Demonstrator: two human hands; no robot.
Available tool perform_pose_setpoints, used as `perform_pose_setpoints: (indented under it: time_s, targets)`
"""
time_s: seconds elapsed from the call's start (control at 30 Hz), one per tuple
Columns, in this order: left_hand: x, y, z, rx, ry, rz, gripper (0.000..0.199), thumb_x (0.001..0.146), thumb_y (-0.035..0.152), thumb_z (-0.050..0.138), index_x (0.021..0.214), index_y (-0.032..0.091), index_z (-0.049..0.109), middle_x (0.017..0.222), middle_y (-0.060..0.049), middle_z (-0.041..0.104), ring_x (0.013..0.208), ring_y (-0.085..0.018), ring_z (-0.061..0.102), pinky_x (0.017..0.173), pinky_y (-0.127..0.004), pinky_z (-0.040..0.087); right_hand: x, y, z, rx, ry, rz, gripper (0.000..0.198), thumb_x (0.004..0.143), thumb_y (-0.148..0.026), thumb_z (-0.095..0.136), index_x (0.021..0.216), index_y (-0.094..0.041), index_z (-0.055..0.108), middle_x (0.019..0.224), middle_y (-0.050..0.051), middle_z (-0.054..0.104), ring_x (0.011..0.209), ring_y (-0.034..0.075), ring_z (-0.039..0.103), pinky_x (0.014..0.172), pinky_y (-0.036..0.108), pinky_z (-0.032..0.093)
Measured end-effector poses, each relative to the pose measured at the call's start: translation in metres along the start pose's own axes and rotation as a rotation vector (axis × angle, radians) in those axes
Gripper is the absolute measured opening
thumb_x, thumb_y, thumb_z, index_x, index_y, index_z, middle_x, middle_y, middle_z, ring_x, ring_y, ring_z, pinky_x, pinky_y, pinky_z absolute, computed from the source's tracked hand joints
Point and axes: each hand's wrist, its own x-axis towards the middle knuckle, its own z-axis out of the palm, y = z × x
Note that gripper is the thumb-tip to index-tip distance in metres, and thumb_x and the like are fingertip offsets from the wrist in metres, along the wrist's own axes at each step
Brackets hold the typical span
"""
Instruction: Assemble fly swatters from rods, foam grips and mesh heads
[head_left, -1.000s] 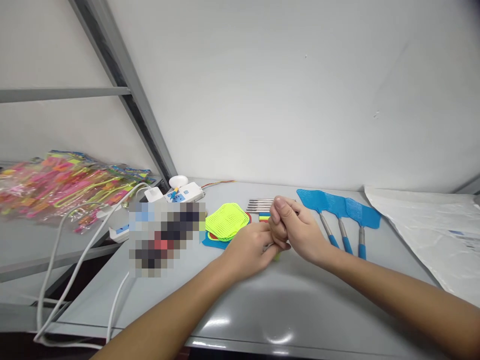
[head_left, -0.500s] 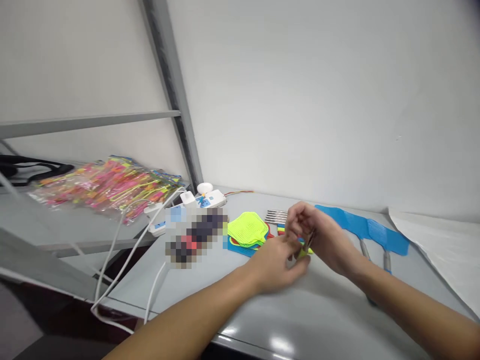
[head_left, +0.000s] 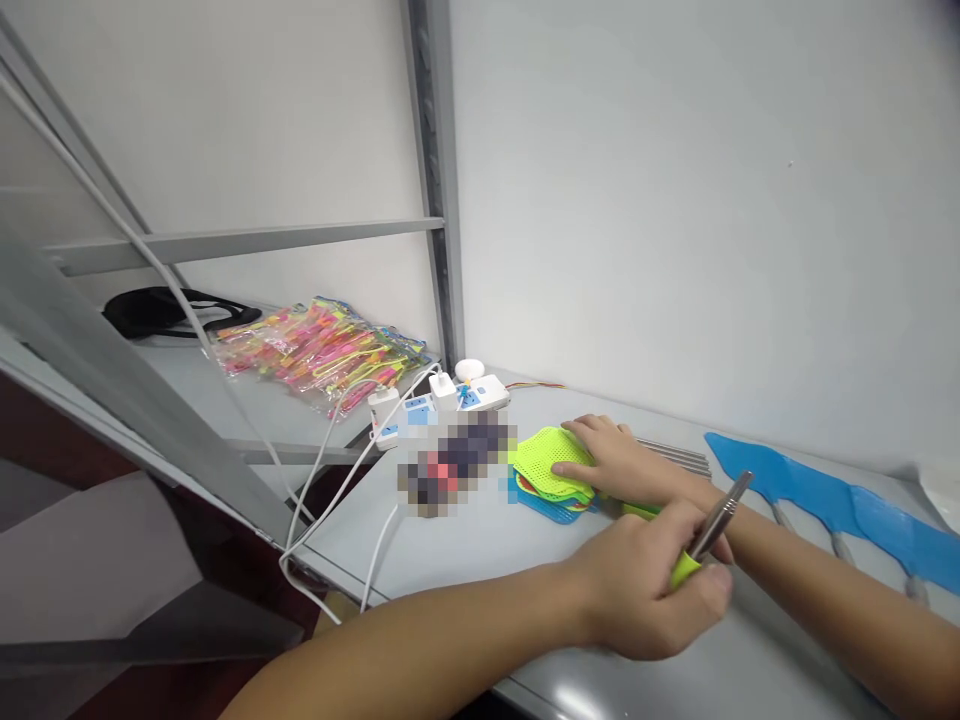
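Note:
My left hand (head_left: 652,580) is closed around a telescopic swatter handle (head_left: 716,525), whose silver metal tube points up and right from a yellow-green grip. Beyond it, my right hand (head_left: 619,460) reaches over a stack of perforated fly swatter heads, thumb and fingers apart on the top yellow-green swatter head (head_left: 551,462). Red and blue heads show beneath that one. Several silver metal rods (head_left: 675,456) lie behind my right forearm, their other ends hidden. Under my hands a green piece shows in part.
Blue swatters (head_left: 806,490) with grey handles lie at the right. White power strips (head_left: 484,392) with plugs and cables stand left of the stack, near a pixelated object (head_left: 457,465). Bagged colourful items (head_left: 322,350) and a black item (head_left: 169,310) rest on the shelf behind a metal post (head_left: 435,180).
My hands have parted. My left hand now carries the handle nearer to me, while my right hand has moved over to the swatter heads. The view has turned left.

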Motion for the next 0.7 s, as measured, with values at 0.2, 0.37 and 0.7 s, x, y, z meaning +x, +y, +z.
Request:
perform_pose_setpoints:
  time_s: [0.2, 0.37, 0.7]
  targets:
    - [0.002, 0.002, -0.001, -0.020, 0.020, -0.031, 0.013, 0.090, 0.035, 0.046, 0.093, 0.022, 0.047, 0.073, 0.004, 0.054, 0.063, -0.011, 0.049, 0.059, -0.022, 0.038, 0.017, 0.004, -0.001, 0.057, -0.036, 0.121, 0.079, 0.071, -0.071, 0.058, 0.123, -0.011, 0.055, 0.118, 0.022, 0.055, 0.113, 0.038, 0.049, 0.090, 0.048, 0.041]
    - [0.004, -0.001, -0.001, 0.019, 0.029, -0.045, 0.016, 0.091, 0.036, 0.044, 0.084, 0.021, 0.045, 0.065, 0.005, 0.047, 0.057, -0.010, 0.043, 0.054, -0.023, 0.034, 0.019, 0.014, -0.006, 0.218, -0.112, 0.162, 0.060, 0.070, -0.064, 0.065, 0.106, -0.017, 0.057, 0.090, 0.010, 0.064, 0.067, 0.022, 0.062, 0.053, 0.032, 0.046]
    - [0.006, -0.005, 0.003, 0.046, 0.029, -0.138, 0.024, 0.092, 0.040, 0.043, 0.077, 0.022, 0.040, 0.057, 0.006, 0.040, 0.050, -0.010, 0.033, 0.047, -0.025, 0.028, 0.016, 0.027, -0.018, 0.530, 0.146, 0.161, 0.030, 0.069, -0.044, 0.073, 0.064, -0.020, 0.057, 0.059, -0.001, 0.056, 0.050, 0.012, 0.044, 0.045, 0.026, 0.028]
